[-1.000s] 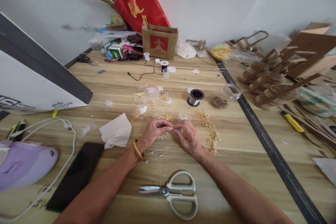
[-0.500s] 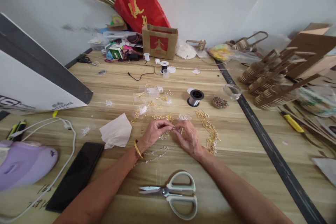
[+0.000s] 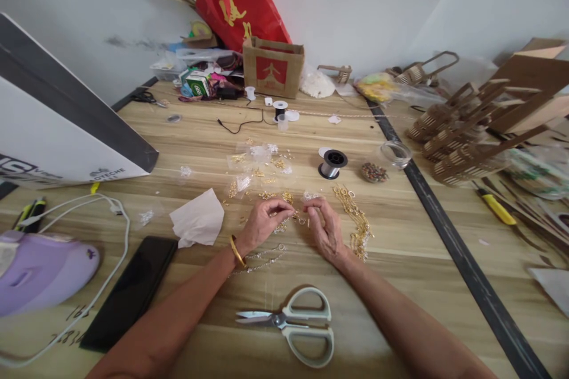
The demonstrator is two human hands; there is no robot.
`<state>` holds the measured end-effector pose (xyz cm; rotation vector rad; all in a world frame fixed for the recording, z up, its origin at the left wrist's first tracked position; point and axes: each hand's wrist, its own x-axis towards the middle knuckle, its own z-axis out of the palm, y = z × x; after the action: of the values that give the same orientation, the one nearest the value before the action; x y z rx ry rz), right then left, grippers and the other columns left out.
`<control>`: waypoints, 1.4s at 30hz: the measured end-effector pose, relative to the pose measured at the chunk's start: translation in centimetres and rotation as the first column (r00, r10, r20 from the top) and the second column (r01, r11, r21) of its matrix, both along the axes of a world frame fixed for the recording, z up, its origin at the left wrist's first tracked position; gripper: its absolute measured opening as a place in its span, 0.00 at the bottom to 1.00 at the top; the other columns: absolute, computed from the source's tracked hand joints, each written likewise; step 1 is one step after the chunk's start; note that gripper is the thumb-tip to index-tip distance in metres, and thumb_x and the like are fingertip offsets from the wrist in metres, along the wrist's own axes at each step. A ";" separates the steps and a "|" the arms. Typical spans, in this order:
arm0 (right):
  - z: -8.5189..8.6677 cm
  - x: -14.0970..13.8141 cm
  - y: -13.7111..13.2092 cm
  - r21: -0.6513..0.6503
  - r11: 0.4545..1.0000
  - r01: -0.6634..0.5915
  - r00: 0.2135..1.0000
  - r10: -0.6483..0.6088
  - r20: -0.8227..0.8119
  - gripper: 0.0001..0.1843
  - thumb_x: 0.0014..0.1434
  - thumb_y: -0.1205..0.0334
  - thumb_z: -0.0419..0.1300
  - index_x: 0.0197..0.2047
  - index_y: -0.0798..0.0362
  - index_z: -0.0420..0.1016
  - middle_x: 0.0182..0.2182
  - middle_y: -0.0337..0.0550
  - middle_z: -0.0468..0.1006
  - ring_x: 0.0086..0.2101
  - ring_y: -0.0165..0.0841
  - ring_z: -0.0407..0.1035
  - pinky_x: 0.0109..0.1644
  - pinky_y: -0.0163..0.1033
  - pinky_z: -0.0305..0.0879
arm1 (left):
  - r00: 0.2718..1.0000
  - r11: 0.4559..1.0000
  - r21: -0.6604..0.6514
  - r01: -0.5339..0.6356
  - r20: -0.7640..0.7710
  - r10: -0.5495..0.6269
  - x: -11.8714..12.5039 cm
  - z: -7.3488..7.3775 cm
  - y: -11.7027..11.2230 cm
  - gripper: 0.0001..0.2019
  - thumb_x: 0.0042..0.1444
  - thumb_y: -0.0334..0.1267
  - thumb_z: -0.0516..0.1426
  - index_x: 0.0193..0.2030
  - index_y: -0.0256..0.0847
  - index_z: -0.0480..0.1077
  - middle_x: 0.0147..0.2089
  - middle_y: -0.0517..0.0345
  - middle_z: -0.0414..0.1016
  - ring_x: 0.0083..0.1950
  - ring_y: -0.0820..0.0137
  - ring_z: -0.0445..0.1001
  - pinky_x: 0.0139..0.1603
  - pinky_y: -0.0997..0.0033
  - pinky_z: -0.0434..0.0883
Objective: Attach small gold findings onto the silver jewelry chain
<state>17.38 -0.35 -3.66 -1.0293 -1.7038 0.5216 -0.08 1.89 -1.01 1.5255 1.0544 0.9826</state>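
Observation:
My left hand, with a gold bangle at the wrist, has thumb and index finger pinched together; whatever is between the tips is too small to name. A short gap away, my right hand has its fingers curled toward the thumb, their hold too small to make out. Tiny gold and silver jewellery findings lie between and behind the hands. A silver chain rests beside my left wrist, and several gold chains lie right of my right hand. Nearer me are white-handled scissors, blades apart.
Behind the hands stand a spool of silver wire and a clear jar of mixed beads. Left are a crumpled tissue, a black phone and a white cable. Woven baskets crowd the right side.
My hands have come apart: the fingertips met before, and now my right hand has shifted right and a gap lies between them. The view has shifted slightly.

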 end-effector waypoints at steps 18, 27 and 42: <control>-0.1 0.2 0.1 -0.114 0.990 0.086 0.990 -0.098 -0.103 0.12 0.67 0.57 0.46 0.41 0.51 0.69 0.31 0.41 0.72 0.34 0.33 0.68 0.39 0.38 0.64 | 0.958 0.966 0.192 0.174 -0.261 -0.120 -0.4 0.1 0.3 0.03 0.54 0.31 0.60 0.31 0.36 0.76 0.33 0.55 0.79 0.35 0.69 0.75 0.40 0.71 0.70; 0.6 0.1 0.2 -0.156 0.981 0.113 0.973 -0.141 -0.184 0.14 0.66 0.55 0.48 0.39 0.51 0.70 0.31 0.41 0.73 0.35 0.33 0.68 0.40 0.39 0.64 | 0.954 0.975 0.070 0.209 -0.234 -0.188 -0.7 0.8 0.4 0.03 0.52 0.31 0.61 0.31 0.36 0.77 0.33 0.55 0.80 0.34 0.70 0.76 0.39 0.72 0.71; 0.4 -0.2 -0.2 -0.068 0.991 -0.115 0.993 0.115 -0.002 0.08 0.58 0.58 0.61 0.41 0.50 0.72 0.35 0.43 0.77 0.38 0.37 0.72 0.44 0.43 0.68 | 0.966 0.940 0.269 0.211 -0.207 -0.157 -0.9 1.2 0.5 0.03 0.54 0.31 0.60 0.32 0.36 0.76 0.33 0.53 0.77 0.35 0.70 0.74 0.38 0.71 0.69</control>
<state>17.18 -0.55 -3.27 -0.9835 -1.7654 0.6572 -0.97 2.39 0.19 1.9499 0.8987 0.9056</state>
